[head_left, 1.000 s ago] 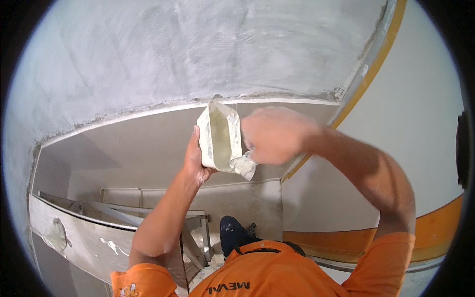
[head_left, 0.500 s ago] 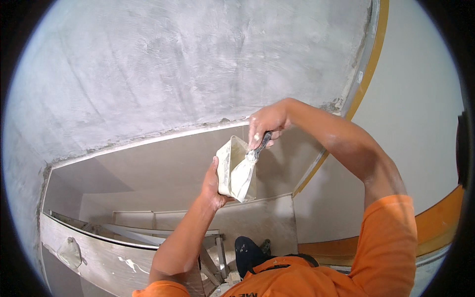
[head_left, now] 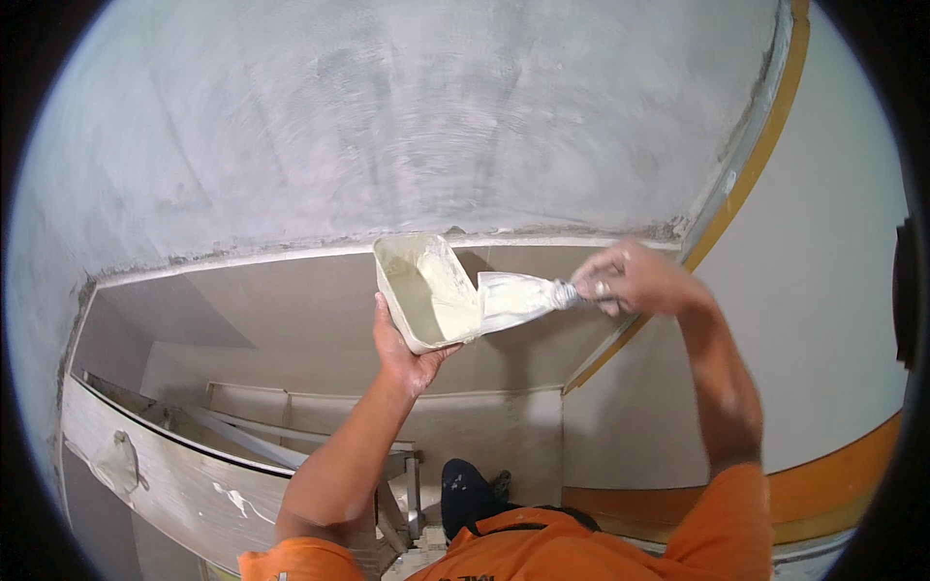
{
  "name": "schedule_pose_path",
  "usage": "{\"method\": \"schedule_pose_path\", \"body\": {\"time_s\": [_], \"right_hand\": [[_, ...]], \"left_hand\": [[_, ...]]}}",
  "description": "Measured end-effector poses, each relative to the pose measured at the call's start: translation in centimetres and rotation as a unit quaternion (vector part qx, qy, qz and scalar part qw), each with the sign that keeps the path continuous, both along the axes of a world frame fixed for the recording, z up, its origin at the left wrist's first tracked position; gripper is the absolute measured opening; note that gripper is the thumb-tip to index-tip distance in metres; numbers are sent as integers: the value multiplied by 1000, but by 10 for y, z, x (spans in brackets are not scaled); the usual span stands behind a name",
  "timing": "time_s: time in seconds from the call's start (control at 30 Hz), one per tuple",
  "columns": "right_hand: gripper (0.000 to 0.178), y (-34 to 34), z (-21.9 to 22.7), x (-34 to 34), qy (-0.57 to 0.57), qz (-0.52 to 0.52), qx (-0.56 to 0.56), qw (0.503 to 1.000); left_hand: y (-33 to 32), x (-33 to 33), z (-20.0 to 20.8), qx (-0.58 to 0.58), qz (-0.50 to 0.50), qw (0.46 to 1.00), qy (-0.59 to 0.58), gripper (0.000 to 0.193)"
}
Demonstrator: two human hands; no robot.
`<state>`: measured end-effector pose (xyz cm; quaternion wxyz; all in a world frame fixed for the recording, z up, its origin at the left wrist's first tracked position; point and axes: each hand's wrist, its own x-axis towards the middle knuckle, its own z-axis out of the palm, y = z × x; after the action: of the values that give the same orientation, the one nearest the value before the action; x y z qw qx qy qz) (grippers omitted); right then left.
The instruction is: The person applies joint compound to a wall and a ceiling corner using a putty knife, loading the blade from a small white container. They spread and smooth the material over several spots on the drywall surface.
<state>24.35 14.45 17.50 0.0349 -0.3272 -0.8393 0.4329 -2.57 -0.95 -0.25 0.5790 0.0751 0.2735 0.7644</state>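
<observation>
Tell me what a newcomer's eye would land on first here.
Dead centre, the left hand holds up a white tray of pale plaster, and the right hand lays a plaster-coated putty knife across its rim. Above them spreads a rough grey plastered surface. The orange sleeves at the bottom edge and the orange band along the right wall stand out too.

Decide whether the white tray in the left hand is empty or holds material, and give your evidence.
It holds material: the white tray in the left hand shows pale paste inside, where the putty knife reaches.
</observation>
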Motion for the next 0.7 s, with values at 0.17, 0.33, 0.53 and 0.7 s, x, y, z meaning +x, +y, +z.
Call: {"method": "schedule_pose_path", "body": {"time_s": [0.17, 0.33, 0.53, 0.7], "right_hand": [[26, -40, -74, 49, 182, -107, 45, 977], [24, -86, -151, 31, 324, -216, 56, 920], [27, -161, -190, -28, 347, -348, 60, 869], [31, -179, -199, -28, 379, -262, -11, 887]], "left_hand": [[-1, 5, 9, 49, 17, 998, -30, 81], [1, 10, 7, 78, 24, 994, -79, 85], [1, 18, -3, 66, 72, 995, -20, 87], [4, 10, -9, 70, 123, 990, -23, 82]]}}
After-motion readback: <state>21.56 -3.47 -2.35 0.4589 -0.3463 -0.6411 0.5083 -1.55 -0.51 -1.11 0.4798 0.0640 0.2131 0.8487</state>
